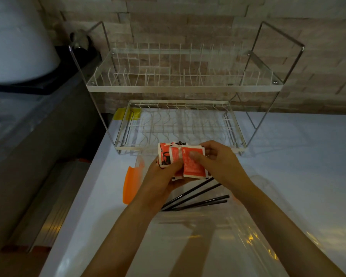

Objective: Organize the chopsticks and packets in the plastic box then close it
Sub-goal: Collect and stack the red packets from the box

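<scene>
Both your left hand and right hand grip the red-and-white sauce packets; below your fingers, black chopsticks lie in the clear plastic box, still unclosed

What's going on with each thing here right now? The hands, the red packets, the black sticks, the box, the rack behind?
Left hand: grips the packets from below.
Right hand: pinches the packets, thumb on top.
Packets: bunched in a stack, held above the box.
Chopsticks: lying loose and splayed inside the box.
Plastic box: open, no lid on it.
Orange latch: unfastened, swung outward.
Dish rack: both tiers hold nothing.
</scene>
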{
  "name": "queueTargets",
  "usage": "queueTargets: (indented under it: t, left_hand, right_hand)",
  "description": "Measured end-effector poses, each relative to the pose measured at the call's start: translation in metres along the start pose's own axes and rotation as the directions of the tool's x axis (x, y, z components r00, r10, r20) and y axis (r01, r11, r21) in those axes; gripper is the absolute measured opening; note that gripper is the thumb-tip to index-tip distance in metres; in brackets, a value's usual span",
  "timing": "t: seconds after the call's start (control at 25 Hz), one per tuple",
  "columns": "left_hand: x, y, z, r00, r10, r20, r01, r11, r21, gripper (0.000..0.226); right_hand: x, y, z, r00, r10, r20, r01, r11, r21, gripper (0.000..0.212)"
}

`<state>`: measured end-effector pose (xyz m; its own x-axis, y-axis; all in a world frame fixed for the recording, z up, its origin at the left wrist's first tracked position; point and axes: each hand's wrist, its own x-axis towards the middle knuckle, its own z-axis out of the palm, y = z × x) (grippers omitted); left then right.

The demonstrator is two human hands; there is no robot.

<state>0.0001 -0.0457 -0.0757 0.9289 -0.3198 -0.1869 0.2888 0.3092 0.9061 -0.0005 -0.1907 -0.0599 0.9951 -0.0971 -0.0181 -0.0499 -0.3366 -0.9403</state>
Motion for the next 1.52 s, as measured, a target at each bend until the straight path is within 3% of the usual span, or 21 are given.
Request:
queueTargets:
  t: [0.16,0.52,0.84,1.04,1.2,1.32,1.4,1.52]
  left_hand:
    - [0.001,0.001,-0.003,0.998,-0.056,-0.004,0.055,0.993,-0.106,0.022]
    - [0.001,-0.002,0.004,0.995,0.03,-0.094,-0.032,0.999,-0.017,0.037]
    - [0.001,0.006,-0.008,0.993,0.072,-0.094,-0.069,0.997,0.032,0.024]
    - [0.003,0.013,-0.012,0.983,0.122,-0.136,-0.111,0.99,0.089,0.029]
    - [0.002,0.017,-0.015,0.991,0.098,-0.087,-0.078,0.975,0.21,0.026]
    - [0.002,0.02,-0.01,0.999,0.042,0.013,-0.044,0.954,0.296,0.026]
    - [0.001,0.021,-0.008,0.999,0.021,0.039,-0.031,0.958,0.284,0.02]
    - [0.001,0.022,-0.009,0.999,-0.003,0.038,-0.005,0.981,0.196,0.021]
  right_hand:
    - [-0.001,0.003,-0.001,1.0,-0.018,-0.023,0.019,1.0,0.015,0.022]
    - [-0.008,0.002,0.007,0.998,-0.026,-0.057,0.032,0.994,0.105,0.021]
    - [0.0,-0.008,-0.015,0.998,-0.058,-0.01,0.059,0.993,0.098,0.022]
    - [0.005,-0.01,-0.025,0.993,-0.117,0.012,0.118,0.993,-0.033,0.021]
    - [0.01,-0.019,-0.036,0.986,-0.159,0.056,0.158,0.987,0.018,0.017]
    - [0.017,-0.029,-0.035,0.959,-0.207,0.194,0.249,0.943,-0.223,0.018]
    - [0.02,-0.031,-0.032,0.948,-0.191,0.255,0.264,0.918,-0.295,0.018]
    - [0.02,-0.028,-0.03,0.955,-0.162,0.251,0.22,0.948,-0.228,0.016]
